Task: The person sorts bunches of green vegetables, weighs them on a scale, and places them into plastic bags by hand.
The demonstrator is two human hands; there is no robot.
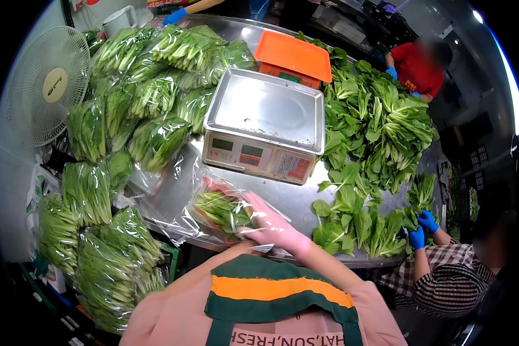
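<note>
A clear plastic bag (186,218) with a bunch of leafy greens (220,210) in it lies at the table's near edge, in front of my apron. My right hand (271,222), in a pink glove, grips the bag's right end around the greens. The left forearm reaches in from below, but my left hand is mostly hidden by the bag and greens. Reddish pink shows through the film at the bag's far side; whether it is glove or printing is unclear. Just beyond stands a digital scale (259,158), its metal pan (268,112) holding only leaf scraps.
Bagged greens (155,93) are heaped on the left beside a fan (47,86). Loose greens (372,125) cover the right side. An orange scale (292,52) stands behind. Blue-gloved co-workers' hands (416,238) handle greens at right; another blue-gloved hand (174,17) is at the far edge.
</note>
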